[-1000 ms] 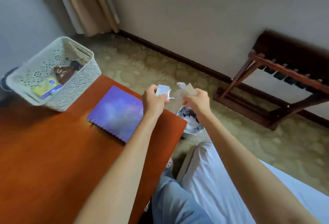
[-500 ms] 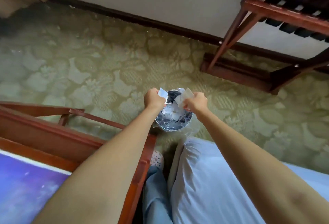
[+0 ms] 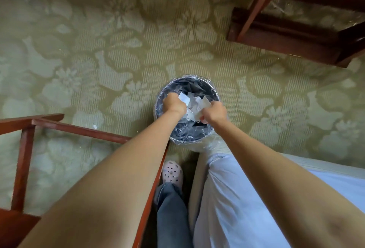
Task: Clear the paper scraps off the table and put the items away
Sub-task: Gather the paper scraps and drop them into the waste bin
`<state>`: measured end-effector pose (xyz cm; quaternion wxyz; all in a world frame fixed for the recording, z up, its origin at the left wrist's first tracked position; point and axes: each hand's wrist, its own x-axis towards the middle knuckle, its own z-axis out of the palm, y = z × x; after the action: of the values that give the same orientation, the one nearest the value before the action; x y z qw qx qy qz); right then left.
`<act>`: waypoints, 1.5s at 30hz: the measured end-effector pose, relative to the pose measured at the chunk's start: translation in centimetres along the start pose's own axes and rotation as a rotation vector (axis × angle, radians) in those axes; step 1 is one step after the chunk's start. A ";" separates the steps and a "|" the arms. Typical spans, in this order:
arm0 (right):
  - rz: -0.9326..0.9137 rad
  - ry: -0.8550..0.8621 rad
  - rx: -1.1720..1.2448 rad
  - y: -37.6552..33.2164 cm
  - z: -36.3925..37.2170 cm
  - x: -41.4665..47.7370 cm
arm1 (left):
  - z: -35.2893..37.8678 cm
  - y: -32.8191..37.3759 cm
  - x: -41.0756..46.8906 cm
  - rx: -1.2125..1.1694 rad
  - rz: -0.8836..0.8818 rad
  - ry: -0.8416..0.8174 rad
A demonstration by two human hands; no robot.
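Observation:
A round waste bin (image 3: pixel 214 92) lined with clear plastic stands on the carpet below me. Both my hands hang over its mouth. My left hand (image 3: pixel 174 103) is closed around a white paper scrap (image 3: pixel 183 97) that sticks out past the knuckles. My right hand (image 3: pixel 214 113) grips more white paper scraps (image 3: pixel 203 102). Further loose scraps (image 3: pixel 191 114) lie inside the bin between my hands. The tabletop is out of view except for its red-brown edge (image 3: pixel 152 194) under my left forearm.
A small scrap (image 3: pixel 95 127) lies on the green patterned carpet left of the bin. The table's wooden frame (image 3: pixel 23 161) is at lower left. A dark wooden rack (image 3: pixel 276 32) stands at upper right. White bedding (image 3: pixel 237 208) lies at lower right, my foot in a pink clog (image 3: pixel 172 172) between.
My view has tilted down from the table to the bin. Both hands have carried the scraps from above the table edge down over the bin's mouth.

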<state>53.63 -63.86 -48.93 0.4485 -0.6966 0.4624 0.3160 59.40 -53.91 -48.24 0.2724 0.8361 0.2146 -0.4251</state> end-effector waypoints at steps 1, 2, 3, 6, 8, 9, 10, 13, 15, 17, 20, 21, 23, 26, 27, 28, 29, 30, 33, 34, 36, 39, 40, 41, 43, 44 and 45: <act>0.009 -0.008 0.014 0.2 0.4 0.6 | 0.3 -0.3 0.4 -0.018 -0.020 -0.018; 0.027 -0.012 0.040 0.4 0.8 1.0 | 0.6 -0.7 0.9 -0.037 -0.036 -0.034; 0.037 -0.008 0.068 0.6 1.1 1.5 | 0.6 -0.9 1.0 -0.054 -0.050 -0.052; 0.064 -0.029 0.117 0.8 1.9 2.4 | 0.4 -1.1 0.8 -0.102 -0.078 -0.114; 0.080 -0.047 0.113 0.6 2.0 2.0 | -0.1 -1.1 0.4 -0.125 -0.081 -0.130; 0.082 -0.052 0.093 0.4 1.8 1.6 | -0.6 -1.0 0.0 -0.126 -0.081 -0.125; 0.077 -0.050 0.069 0.1 1.5 1.0 | -1.0 -1.0 -0.3 -0.133 -0.080 -0.119; 0.025 -0.036 -0.040 -1.1 0.5 -1.3 | -2.8 -0.2 -2.0 -0.159 -0.056 -0.127; -0.027 -0.013 -0.114 -2.3 -0.3 -3.5 | -4.6 0.6 -3.7 -0.168 -0.013 -0.116; -0.089 0.012 -0.158 -3.8 -1.0 -6.2 | -6.8 1.6 -5.8 -0.170 0.036 -0.068; -0.220 0.055 -0.229 -6.9 -2.1 -11.4 | -10.7 2.9 -10.4 -0.191 0.097 0.031; -0.284 0.067 -0.252 -8.1 -2.5 -13.4 | -12.2 3.4 -12.2 -0.200 0.134 0.067; -0.418 0.102 -0.296 -10.9 -3.3 -18.0 | -15.6 4.1 -16.4 -0.221 0.218 0.140; -0.603 0.165 -0.321 -14.7 -4.2 -25.5 | -21.1 3.8 -23.0 -0.254 0.302 0.272; -0.660 0.189 -0.319 -15.8 -4.4 -28.2 | -23.0 3.2 -25.3 -0.266 0.331 0.316; -0.722 0.206 -0.315 -16.7 -4.4 -31.0 | -24.9 2.2 -27.7 -0.273 0.360 0.370; -0.787 0.215 -0.311 -17.5 -4.3 -33.8 | -26.8 1.1 -30.2 -0.273 0.379 0.430; -0.850 0.216 -0.315 -18.1 -4.1 -36.6 | -28.5 -0.5 -32.6 -0.279 0.388 0.494; -1.011 0.188 -0.332 -18.8 -2.6 -44.5 | -32.6 -6.0 -39.1 -0.346 0.390 0.676; -1.055 0.163 -0.328 -18.8 -1.7 -47.1 | -33.8 -8.4 -41.3 -0.379 0.383 0.727; -1.123 0.117 -0.341 -18.3 0.2 -51.8 | -35.2 -12.9 -45.1 -0.437 0.368 0.788; -1.258 0.032 -0.410 -16.3 4.7 -58.7 | -36.3 -20.9 -50.6 -0.496 0.293 0.875; -1.302 -0.009 -0.432 -15.3 6.5 -60.6 | -36.3 -23.7 -52.2 -0.515 0.256 0.906; -1.342 -0.052 -0.462 -14.1 8.3 -62.4 | -36.1 -26.5 -53.7 -0.530 0.211 0.935; -1.400 -0.127 -0.553 -11.4 12.3 -65.5 | -35.6 -32.2 -56.6 -0.524 0.119 0.966; -1.426 -0.168 -0.610 -9.9 14.5 -66.9 | -35.1 -35.2 -58.0 -0.519 0.071 0.973; -1.447 -0.211 -0.669 -8.3 16.6 -68.2 | -34.6 -38.1 -59.3 -0.520 0.024 0.974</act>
<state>35.56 -22.66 5.52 0.3508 -0.8875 -0.2677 0.1330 25.02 -10.44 7.34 0.3440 0.8438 0.4039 0.0808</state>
